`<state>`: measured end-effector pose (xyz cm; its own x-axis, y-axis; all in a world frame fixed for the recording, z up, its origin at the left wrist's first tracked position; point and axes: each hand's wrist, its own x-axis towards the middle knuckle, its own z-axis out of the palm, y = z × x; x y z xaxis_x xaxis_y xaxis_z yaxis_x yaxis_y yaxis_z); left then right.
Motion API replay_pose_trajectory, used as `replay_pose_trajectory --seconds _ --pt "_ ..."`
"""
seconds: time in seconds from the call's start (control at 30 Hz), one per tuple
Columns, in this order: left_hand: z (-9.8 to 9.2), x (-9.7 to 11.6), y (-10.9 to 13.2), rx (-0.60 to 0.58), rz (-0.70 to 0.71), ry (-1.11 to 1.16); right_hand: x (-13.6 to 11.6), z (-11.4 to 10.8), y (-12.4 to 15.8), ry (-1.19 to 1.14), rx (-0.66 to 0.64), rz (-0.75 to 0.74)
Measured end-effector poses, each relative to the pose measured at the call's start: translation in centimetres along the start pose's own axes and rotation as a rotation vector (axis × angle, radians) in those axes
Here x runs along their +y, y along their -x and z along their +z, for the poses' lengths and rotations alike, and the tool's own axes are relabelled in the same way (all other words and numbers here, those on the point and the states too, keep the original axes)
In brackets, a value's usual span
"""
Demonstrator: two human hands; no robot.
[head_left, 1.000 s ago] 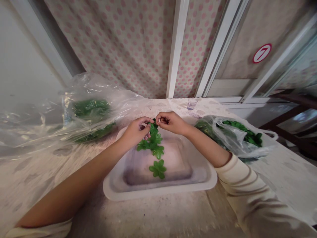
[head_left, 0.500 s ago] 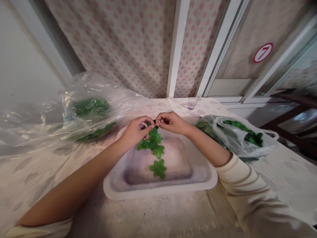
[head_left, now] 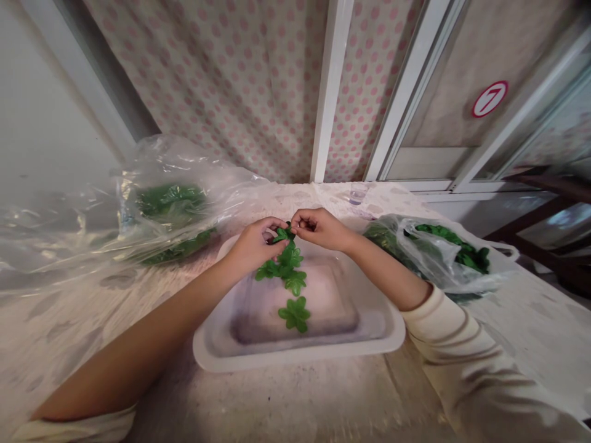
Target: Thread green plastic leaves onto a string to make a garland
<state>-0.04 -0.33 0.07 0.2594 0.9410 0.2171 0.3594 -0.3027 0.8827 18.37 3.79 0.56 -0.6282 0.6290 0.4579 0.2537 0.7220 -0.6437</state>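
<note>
Over the far part of a white tray [head_left: 300, 359], my left hand [head_left: 256, 245] holds a green leaf piece [head_left: 284, 234], shaped like a small rosette, between thumb and fingers. My right hand [head_left: 321, 229] is closed in a pinch at the right edge of the same piece. Just below the hands, several green leaf rosettes [head_left: 289, 258] lie in a cluster in the tray. A single rosette [head_left: 294, 314] lies apart from them, nearer to me. Their glossy look is like plastic, but I cannot tell the material for sure.
A large clear plastic bag [head_left: 184, 160] with green pieces inside lies on the left of the patterned tablecloth [head_left: 55, 332]. To the right is another plastic bag [head_left: 434, 258] with dark green leaves. A small clear cup [head_left: 357, 194] stands near the back edge, before a dotted curtain [head_left: 231, 80].
The leaf piece between my hands has turned and shows more of its green face. My left fingers have parted slightly from my right fingertips. The tray and bags stay put.
</note>
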Motion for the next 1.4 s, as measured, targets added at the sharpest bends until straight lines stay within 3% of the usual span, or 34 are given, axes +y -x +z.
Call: replay_pose_trajectory --seconds 1.1,1.4 --pt "0.02 0.70 0.11 0.017 -0.093 -0.001 -0.31 0.06 -0.01 -0.007 0.008 -0.003" --pt "-0.12 0.34 0.00 0.047 -0.050 -0.010 -0.23 0.00 0.05 -0.010 -0.010 -0.013"
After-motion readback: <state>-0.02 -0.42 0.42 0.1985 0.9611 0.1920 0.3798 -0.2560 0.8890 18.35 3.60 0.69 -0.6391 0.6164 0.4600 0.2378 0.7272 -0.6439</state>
